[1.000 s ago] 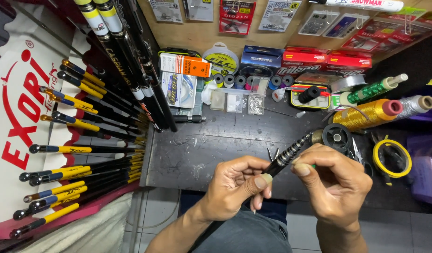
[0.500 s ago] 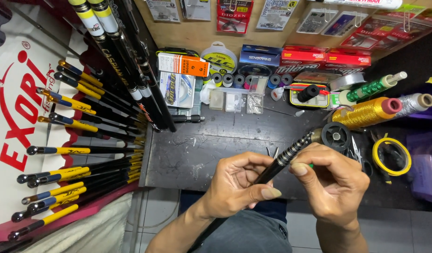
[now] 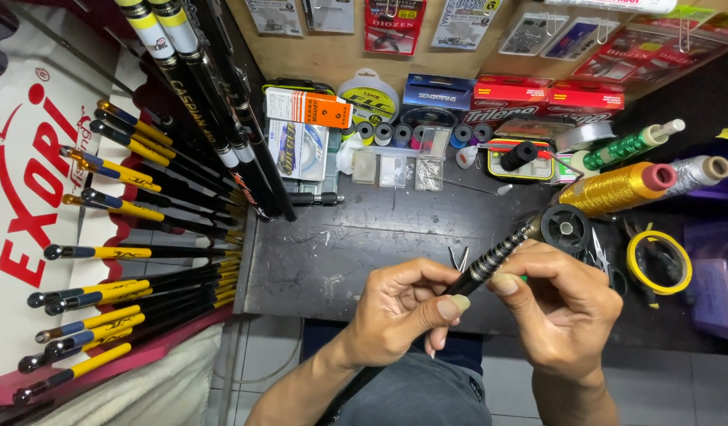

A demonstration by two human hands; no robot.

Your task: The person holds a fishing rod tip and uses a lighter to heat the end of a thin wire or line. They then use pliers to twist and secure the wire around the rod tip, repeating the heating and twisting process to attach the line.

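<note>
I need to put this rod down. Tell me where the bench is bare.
Bare: the dark benchtop between the standing rods and your left hand, below the line boxes. Crowded: the right side, around the gold thread spool, black reel and yellow ring.

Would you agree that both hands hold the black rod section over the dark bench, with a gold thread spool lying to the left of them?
Not quite: the head view shows the gold thread spool lying to the right. Both the left hand and right hand do hold the black rod section over the dark bench.

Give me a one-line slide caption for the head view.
Both hands, left hand and right hand, grip a black ringed rod section over a cluttered dark workbench.
</note>
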